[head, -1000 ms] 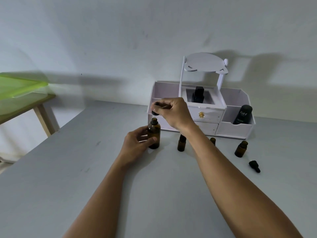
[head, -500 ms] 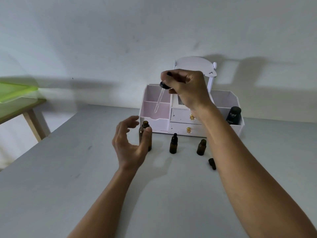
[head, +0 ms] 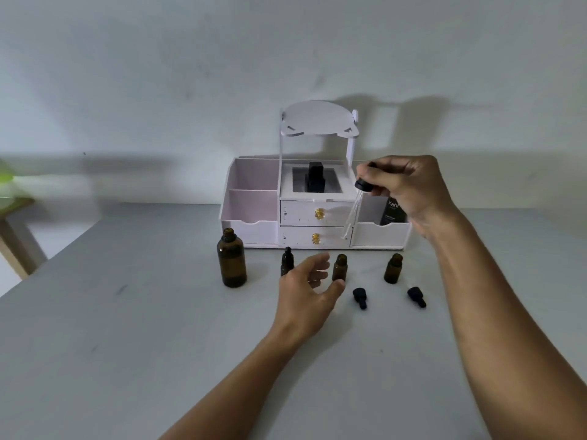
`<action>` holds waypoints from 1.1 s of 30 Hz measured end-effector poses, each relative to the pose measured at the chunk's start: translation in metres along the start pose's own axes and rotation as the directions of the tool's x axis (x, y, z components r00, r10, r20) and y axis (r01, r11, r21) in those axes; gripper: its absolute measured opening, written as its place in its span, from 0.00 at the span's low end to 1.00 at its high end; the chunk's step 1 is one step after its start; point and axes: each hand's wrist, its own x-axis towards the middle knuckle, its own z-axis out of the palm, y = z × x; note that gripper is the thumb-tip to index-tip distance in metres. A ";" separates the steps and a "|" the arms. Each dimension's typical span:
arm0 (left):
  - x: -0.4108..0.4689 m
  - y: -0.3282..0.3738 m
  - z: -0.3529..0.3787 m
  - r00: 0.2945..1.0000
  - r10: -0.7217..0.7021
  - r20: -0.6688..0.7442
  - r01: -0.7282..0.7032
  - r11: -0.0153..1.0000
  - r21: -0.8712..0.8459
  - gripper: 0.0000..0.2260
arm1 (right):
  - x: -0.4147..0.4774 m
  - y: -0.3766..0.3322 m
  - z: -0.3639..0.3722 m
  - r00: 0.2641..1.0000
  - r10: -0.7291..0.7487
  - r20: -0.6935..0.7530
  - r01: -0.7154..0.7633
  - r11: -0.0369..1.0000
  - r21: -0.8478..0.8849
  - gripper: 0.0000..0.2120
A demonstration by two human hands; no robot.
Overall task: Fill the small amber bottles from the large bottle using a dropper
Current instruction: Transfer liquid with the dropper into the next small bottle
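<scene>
The large amber bottle (head: 231, 262) stands uncapped on the grey table (head: 127, 344), left of three small amber bottles. The left small bottle (head: 287, 261) wears a black cap; the middle one (head: 340, 267) and the right one (head: 393, 268) are uncapped. My right hand (head: 403, 188) holds a dropper (head: 357, 204) by its black top, its glass tube slanting down above the middle and right bottles. My left hand (head: 309, 287) hovers with fingers spread beside the middle bottle, thumb near its base.
Two black dropper caps (head: 360, 297) (head: 416, 296) lie on the table before the small bottles. A white organiser (head: 254, 204) with two drawers and a mirror stand sits behind, holding a dark bottle (head: 391, 211). A wooden table leg (head: 12, 246) stands at far left.
My right hand carried the dropper out of the large bottle, up and rightward. My left hand let go of the large bottle and moved right to the middle small bottle.
</scene>
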 end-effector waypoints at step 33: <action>0.045 -0.020 0.021 0.999 -0.009 0.031 0.010 1.000 -0.013 0.13 | 0.004 0.043 0.005 0.991 0.121 0.051 -0.118 0.991 -0.066 0.02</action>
